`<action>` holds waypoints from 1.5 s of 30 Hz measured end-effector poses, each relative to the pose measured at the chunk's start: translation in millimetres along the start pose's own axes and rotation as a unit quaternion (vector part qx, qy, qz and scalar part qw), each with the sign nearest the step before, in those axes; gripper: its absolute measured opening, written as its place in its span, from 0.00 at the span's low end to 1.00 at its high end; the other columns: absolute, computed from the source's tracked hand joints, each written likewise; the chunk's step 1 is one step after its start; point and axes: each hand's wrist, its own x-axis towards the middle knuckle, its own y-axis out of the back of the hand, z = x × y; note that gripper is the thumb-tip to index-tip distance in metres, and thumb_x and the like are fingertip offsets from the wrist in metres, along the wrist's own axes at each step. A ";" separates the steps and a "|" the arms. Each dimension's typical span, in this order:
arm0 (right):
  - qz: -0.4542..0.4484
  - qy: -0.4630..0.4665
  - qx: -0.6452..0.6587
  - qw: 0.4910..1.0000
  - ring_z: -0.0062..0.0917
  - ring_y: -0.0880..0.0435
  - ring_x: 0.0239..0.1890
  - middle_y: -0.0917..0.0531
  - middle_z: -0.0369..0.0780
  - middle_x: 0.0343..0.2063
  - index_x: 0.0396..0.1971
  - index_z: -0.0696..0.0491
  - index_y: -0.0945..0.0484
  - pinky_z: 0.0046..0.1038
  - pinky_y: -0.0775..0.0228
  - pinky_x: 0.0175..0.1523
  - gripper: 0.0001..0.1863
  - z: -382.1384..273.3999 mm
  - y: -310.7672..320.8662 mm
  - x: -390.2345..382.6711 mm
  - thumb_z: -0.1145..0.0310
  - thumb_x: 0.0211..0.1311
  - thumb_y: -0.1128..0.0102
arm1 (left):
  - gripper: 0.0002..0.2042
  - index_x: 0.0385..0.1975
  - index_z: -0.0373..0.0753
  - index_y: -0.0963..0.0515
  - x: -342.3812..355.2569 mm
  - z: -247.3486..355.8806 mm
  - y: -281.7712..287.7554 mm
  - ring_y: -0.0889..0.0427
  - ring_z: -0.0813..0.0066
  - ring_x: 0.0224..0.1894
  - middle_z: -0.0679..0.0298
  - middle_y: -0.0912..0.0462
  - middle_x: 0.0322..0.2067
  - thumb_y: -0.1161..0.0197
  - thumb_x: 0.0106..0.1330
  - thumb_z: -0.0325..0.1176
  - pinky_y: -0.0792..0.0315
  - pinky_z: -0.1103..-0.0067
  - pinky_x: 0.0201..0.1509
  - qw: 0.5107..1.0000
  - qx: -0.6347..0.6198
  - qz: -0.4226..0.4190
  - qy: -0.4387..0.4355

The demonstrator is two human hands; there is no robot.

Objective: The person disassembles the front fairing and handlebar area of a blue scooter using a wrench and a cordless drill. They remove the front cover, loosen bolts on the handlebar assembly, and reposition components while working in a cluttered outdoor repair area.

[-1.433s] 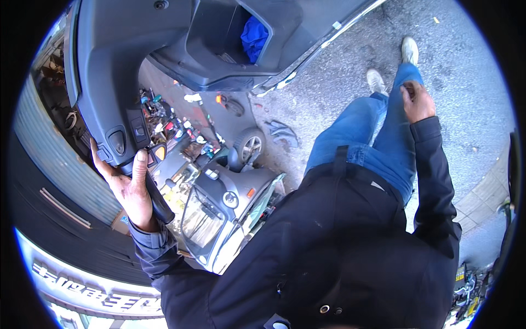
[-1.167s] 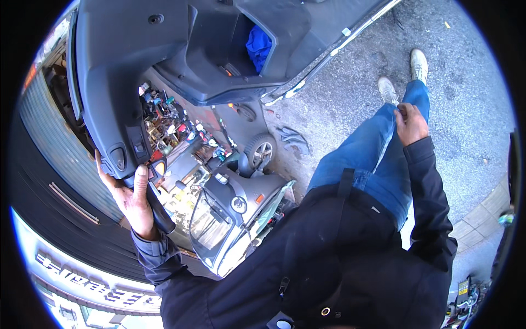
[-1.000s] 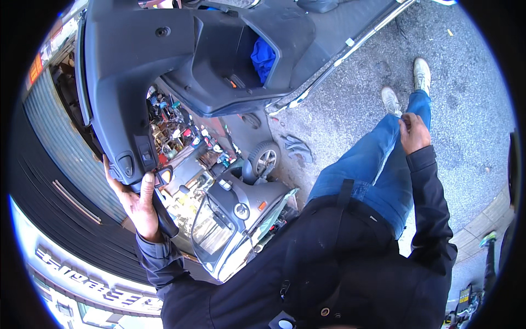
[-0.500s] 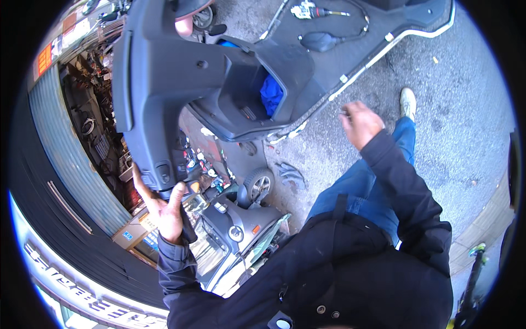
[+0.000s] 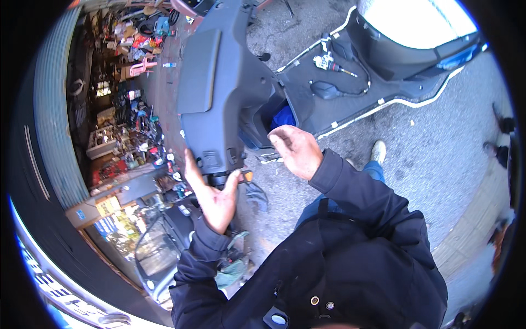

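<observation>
A dark grey scooter's handlebar cover [image 5: 216,123] stretches away in front of me. At its near end is my left hand [image 5: 216,203], with thumb and fingers spread on either side of the switch area and the palm turned up. The grip is mostly hidden by that hand. My right hand [image 5: 298,153] hangs in the air beside the front storage pocket, loosely bent, thumb apart, with nothing visible in it. Inside the pocket lies a blue cloth [image 5: 284,117]. On the footboard [image 5: 307,71] rest a black rear-view mirror [image 5: 327,89] with a curved stem and a power drill [image 5: 327,63].
Another scooter [image 5: 170,241] with a windscreen stands at the lower left. Beyond the handlebar is a cluttered shop front with a pink chair [image 5: 143,67]. A person's dark shoes [image 5: 503,125] show at the right rim, above a pale kerb [image 5: 466,230].
My right hand has swung left and in toward the scooter's front pocket. My left hand stays at the handlebar end. The view has shifted, bringing the scooter's seat area into sight.
</observation>
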 end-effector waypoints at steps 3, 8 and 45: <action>0.026 -0.071 0.120 0.990 0.25 0.13 0.34 0.14 0.43 0.34 0.47 0.61 0.20 0.27 0.21 0.41 0.16 -33.0 5.8 -0.8 0.61 0.78 0.46 | 0.44 0.74 0.27 0.47 -9.5 33.9 -4.7 0.42 0.43 0.73 0.38 0.45 0.69 0.27 0.61 0.30 0.46 0.61 0.77 0.999 0.017 0.045 -0.014; -0.013 -0.039 -0.079 0.996 0.23 0.15 0.33 0.15 0.43 0.35 0.49 0.62 0.23 0.26 0.22 0.41 0.15 -115.7 37.6 -37.1 0.64 0.80 0.50 | 0.42 0.74 0.28 0.47 -36.6 86.0 -27.4 0.50 0.35 0.75 0.33 0.55 0.73 0.30 0.65 0.34 0.49 0.56 0.77 0.984 -0.107 0.131 0.061; 0.177 -0.096 -0.488 0.849 0.13 0.29 0.20 0.24 0.32 0.20 0.40 0.59 0.20 0.22 0.38 0.25 0.18 -107.2 -63.7 -134.5 0.57 0.74 0.42 | 0.29 0.58 0.29 0.24 178.4 -169.5 -98.5 0.18 0.65 0.55 0.54 0.17 0.54 0.31 0.69 0.50 0.26 0.68 0.65 0.408 -0.872 -0.217 0.163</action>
